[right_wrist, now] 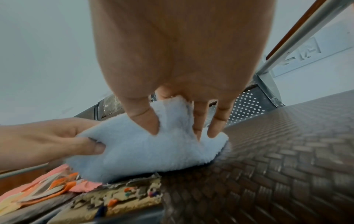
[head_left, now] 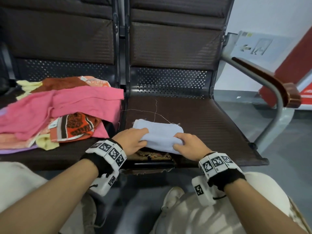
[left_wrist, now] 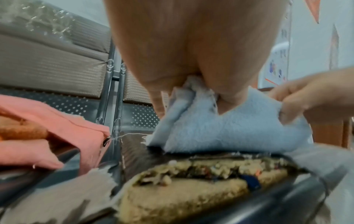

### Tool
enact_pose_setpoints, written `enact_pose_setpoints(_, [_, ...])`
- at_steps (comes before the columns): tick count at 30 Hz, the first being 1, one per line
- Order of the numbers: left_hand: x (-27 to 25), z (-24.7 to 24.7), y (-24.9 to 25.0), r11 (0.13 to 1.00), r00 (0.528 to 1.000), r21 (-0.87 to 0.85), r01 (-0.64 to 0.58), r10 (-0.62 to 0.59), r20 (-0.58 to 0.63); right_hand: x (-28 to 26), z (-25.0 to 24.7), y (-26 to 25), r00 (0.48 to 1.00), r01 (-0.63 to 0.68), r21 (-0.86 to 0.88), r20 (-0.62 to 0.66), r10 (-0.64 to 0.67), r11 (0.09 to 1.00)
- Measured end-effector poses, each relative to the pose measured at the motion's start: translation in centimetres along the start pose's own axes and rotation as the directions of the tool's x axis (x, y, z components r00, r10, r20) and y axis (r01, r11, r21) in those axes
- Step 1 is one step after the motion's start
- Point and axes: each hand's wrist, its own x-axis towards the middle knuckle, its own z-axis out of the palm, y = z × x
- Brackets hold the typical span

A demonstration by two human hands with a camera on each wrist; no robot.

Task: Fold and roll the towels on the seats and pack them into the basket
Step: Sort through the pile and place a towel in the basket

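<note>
Both hands are working the light-blue towel point(head_left: 158, 132), which is lying folded on the right-hand seat point(head_left: 211, 125) near its front edge, directly above a torn patch of upholstery point(head_left: 152, 156) exposing foam. The left hand point(head_left: 133, 141) is gripping the towel's left end — the thumb is tucked beneath the near fold and the fingers are curling over the top, as the left wrist view point(left_wrist: 201, 84) confirms. The right hand point(head_left: 189, 146) is pinching the towel's right end, with the thumb pressing into the pile from the near side and the fingers point(right_wrist: 216, 121) reaching over the far side. The near portion of the towel is bulging upward between the two hands; the far portion is lying flat on the seat. Loose threads point(head_left: 156, 108) are trailing from the towel across the seat. On the left-hand seat point(head_left: 70, 156) a heap of unfolded towels is resting — a pink towel point(head_left: 81, 103) on top, an orange-and-brown patterned towel point(head_left: 76, 127) at its front.
</note>
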Motion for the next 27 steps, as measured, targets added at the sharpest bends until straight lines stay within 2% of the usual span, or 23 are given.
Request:
enact_pose_setpoints(4, [0.2, -1.3, -1.0, 0.972, 1.0, -0.233, 0.024, -0.025, -0.002, 0.1, -0.3, 0.0, 0.997, 0.071, 0.126, 0.023, -0.075, 0.99])
enact_pose_setpoints(8, [0.9, -2.1, -2.2, 0.941, 0.998, -0.334, 0.047, -0.029, 0.059, 1.7, -0.4, 0.1, 0.999, 0.016, 0.122, -0.041, -0.011, 0.992])
enact_pose_setpoints(12, [2.6, -2.3, -4.1, 0.902, 0.989, -0.407, 0.141, -0.115, 0.089, 3.9, -0.7, 0.6, 0.995, -0.06, 0.195, -0.067, 0.074, 0.979])
enact_pose_setpoints(16, [4.9, -1.2, -5.6, 0.928, 0.963, -0.265, 0.26, -0.228, 0.144, 6.2, -0.1, 1.8, 0.974, -0.216, 0.099, -0.045, 0.221, 0.971])
enact_pose_setpoints(18, [5.6, -0.3, -6.2, 0.94, 0.954, -0.191, 0.283, -0.256, 0.154, 7.0, 0.3, 2.4, 0.946, -0.31, 0.086, -0.07, 0.316, 0.947])
enact_pose_setpoints(20, [5.7, 0.4, -6.6, 0.938, 0.953, -0.189, 0.291, -0.268, 0.14, 7.6, 0.3, 2.4, 0.912, -0.4, 0.087, -0.062, 0.406, 0.912])
enact_pose_setpoints(24, [5.2, 0.3, -6.8, 0.934, 0.959, -0.221, 0.28, -0.261, 0.111, 9.2, 0.3, 1.1, 0.871, -0.482, -0.041, 0.083, 0.484, 0.875])
enact_pose_setpoints(26, [4.9, -0.1, -6.4, 0.952, 0.958, -0.144, 0.271, -0.252, 0.139, 9.7, 0.0, 0.2, 0.861, -0.492, 0.053, 0.175, 0.477, 0.869])
enact_pose_setpoints(27, [4.8, -0.4, -6.0, 0.963, 0.956, -0.072, 0.261, -0.247, 0.16, 9.9, -0.4, -0.3, 0.873, -0.472, 0.125, 0.203, 0.443, 0.873])
